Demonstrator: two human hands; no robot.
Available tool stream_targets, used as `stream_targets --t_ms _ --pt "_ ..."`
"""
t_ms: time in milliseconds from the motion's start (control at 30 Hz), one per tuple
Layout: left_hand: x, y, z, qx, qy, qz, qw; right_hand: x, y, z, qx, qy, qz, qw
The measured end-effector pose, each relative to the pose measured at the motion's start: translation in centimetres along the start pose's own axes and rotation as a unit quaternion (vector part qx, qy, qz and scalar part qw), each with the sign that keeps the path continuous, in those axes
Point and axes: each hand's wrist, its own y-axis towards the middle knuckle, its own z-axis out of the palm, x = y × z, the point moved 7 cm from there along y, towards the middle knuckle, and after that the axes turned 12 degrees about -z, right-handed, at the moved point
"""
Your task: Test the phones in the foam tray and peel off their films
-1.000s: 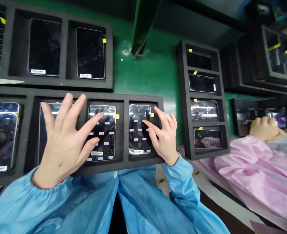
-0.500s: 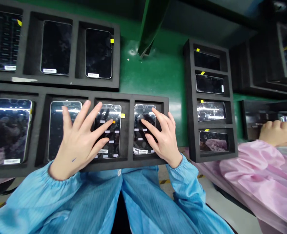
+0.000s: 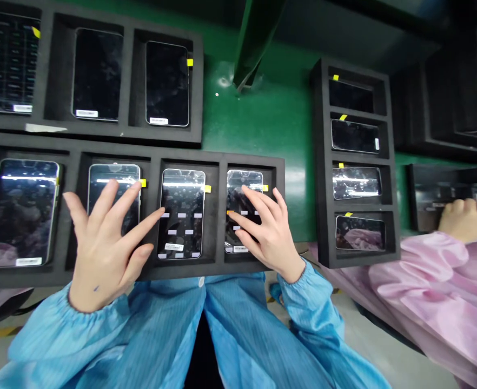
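Observation:
Fingers spread, my left hand (image 3: 108, 243) hovers over the second phone (image 3: 96, 178) from the left in the near black foam tray (image 3: 218, 265). Its index fingertip reaches the left edge of a third phone (image 3: 181, 205), whose dark screen shows several pale blocks. My right hand (image 3: 266, 227) has its fingers apart over the rightmost phone (image 3: 244, 178). There, the index fingertip is at an orange block on the screen; whether it presses the glass I cannot tell. At the tray's left end lies another phone (image 3: 23, 216) with a white label. Neither hand grips anything.
A second foam tray (image 3: 120, 132) of phones lies behind. To the right stands a foam tray (image 3: 322, 162) holding several phones with yellow tabs. Beyond it are a co-worker's hand (image 3: 463, 219) and pink sleeve (image 3: 429, 265). A green post (image 3: 257, 43) rises from the green tabletop (image 3: 258, 121).
My left hand has moved left, off most of the third phone. The right index finger has shifted slightly left and down, and an orange block now shows on the rightmost phone. The view has shifted slightly.

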Motion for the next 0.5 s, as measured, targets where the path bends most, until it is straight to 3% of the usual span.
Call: stream_targets --t_ms 100,233,500 --pt "-0.1 -0.8 0.1 0.001 0.020 0.023 1.000 -0.1 -0.3 -0.7 -0.048 0.003 0.000 0.999" --pt "0.1 -0.8 0.6 0.036 0.022 -0.017 0.999 -0.4 -1.3 -1.4 -0.094 -0.005 0.031 0.995" --pt "-1.3 -0.4 2.2 0.089 0.019 0.033 0.995 -0.6 -2.5 -1.5 -0.117 -0.018 0.087 0.989"
